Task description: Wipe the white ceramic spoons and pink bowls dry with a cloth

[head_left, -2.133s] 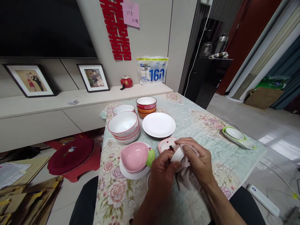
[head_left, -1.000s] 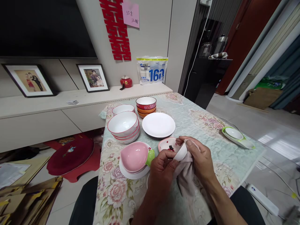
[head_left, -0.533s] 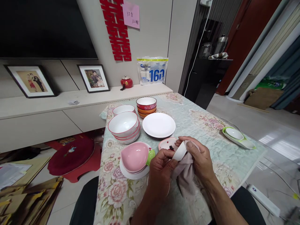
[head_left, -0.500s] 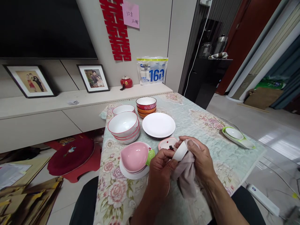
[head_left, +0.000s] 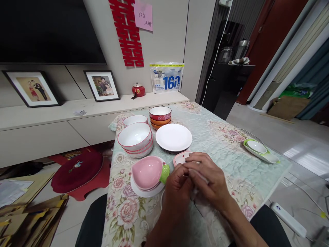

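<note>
Over the near part of the table my left hand [head_left: 177, 185] and my right hand [head_left: 212, 180] are pressed together, fingers curled in front of each other. Between them is the small white dish seen earlier, now almost wholly covered by fingers. A pale pinkish cloth [head_left: 203, 206] hangs below my right hand, which grips it against the dish. Just beyond my fingers, a small pink-rimmed dish with red dots [head_left: 180, 158] is partly covered. Left of my hands, a pink fruit-shaped bowl [head_left: 146, 172] with a green leaf handle rests on a white plate [head_left: 140, 192].
Behind stand stacked white bowls with red rims [head_left: 135, 136], a stack of red and orange bowls [head_left: 160, 116] and stacked plates with a white one on top [head_left: 174, 137]. Green-edged small dishes [head_left: 256, 147] lie at the right. A flowered cloth [head_left: 125, 216] covers the table.
My right hand has moved left over the white dish, closing in on my left hand. The dish and most of the cloth are now hidden behind my fingers.
</note>
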The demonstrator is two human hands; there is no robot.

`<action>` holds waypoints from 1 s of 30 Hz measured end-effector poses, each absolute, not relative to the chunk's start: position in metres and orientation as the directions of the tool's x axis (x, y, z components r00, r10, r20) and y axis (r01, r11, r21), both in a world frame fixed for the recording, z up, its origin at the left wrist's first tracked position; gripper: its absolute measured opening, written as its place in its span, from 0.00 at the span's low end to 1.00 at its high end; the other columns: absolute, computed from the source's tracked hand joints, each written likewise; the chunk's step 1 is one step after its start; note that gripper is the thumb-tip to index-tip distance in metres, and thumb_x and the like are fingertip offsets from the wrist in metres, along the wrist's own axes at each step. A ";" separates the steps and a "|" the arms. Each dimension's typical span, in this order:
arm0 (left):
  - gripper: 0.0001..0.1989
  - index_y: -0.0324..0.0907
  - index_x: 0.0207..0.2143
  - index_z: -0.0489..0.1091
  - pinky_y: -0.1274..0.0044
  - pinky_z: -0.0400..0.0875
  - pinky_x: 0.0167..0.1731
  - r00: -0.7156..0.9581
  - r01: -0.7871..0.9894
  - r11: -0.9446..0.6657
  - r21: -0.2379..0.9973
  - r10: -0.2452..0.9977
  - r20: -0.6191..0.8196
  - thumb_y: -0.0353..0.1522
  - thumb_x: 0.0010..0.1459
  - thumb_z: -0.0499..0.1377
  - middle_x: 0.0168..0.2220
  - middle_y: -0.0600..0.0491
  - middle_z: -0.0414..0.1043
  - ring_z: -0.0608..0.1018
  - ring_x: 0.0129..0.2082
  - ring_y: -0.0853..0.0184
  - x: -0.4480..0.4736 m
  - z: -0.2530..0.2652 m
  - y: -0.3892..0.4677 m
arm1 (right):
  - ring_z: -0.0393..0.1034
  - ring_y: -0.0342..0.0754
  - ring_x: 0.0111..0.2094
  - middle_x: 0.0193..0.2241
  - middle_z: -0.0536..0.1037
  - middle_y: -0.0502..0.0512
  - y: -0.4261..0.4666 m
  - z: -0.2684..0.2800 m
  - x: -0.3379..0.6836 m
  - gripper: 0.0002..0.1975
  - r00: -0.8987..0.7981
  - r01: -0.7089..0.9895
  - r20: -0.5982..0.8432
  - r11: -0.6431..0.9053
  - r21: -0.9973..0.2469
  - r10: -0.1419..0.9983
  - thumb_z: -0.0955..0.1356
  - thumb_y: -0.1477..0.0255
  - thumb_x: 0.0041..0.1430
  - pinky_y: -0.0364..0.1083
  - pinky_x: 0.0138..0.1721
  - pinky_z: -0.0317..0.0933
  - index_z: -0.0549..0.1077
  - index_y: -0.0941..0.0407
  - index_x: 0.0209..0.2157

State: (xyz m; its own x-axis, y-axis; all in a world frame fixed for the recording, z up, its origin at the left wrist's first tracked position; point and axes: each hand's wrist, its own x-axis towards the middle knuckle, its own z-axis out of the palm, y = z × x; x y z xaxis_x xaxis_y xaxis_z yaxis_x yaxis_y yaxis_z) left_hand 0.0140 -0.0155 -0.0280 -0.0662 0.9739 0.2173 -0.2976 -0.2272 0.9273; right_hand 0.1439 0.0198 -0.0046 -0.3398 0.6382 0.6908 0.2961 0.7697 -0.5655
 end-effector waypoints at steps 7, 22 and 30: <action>0.02 0.42 0.29 0.79 0.77 0.67 0.35 -0.069 -0.341 -0.165 0.926 0.986 0.150 0.28 0.55 0.65 0.29 0.55 0.72 0.72 0.32 0.67 0.012 -0.017 -0.018 | 0.76 0.56 0.47 0.44 0.82 0.59 0.027 -0.014 0.149 0.12 -0.151 0.160 0.563 0.582 -0.797 0.813 0.66 0.70 0.66 0.55 0.49 0.70 0.81 0.53 0.46; 0.04 0.41 0.31 0.79 0.79 0.65 0.30 -0.009 -0.642 -0.010 0.767 1.000 0.005 0.30 0.53 0.70 0.26 0.56 0.75 0.70 0.26 0.72 0.016 -0.025 -0.017 | 0.70 0.57 0.56 0.53 0.77 0.60 0.023 -0.016 0.143 0.17 -0.221 0.261 0.692 0.725 -0.637 0.687 0.65 0.75 0.66 0.59 0.57 0.64 0.78 0.52 0.53; 0.06 0.42 0.29 0.80 0.79 0.68 0.36 -0.018 -0.713 -0.002 0.701 1.000 -0.016 0.30 0.48 0.73 0.30 0.55 0.78 0.74 0.31 0.70 0.018 -0.019 -0.016 | 0.73 0.58 0.53 0.51 0.79 0.60 0.025 -0.020 0.143 0.15 -0.038 0.146 0.462 0.462 -0.874 0.886 0.64 0.67 0.69 0.59 0.55 0.66 0.79 0.53 0.51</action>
State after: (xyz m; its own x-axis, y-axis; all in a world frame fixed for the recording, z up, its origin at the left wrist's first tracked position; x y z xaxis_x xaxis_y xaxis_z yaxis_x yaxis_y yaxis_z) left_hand 0.0182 -0.0162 -0.0193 -0.0183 0.9997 -0.0156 -0.7129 -0.0021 0.7012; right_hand 0.1433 0.0249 -0.0203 -0.0382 0.8860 0.4621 0.1464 0.4624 -0.8745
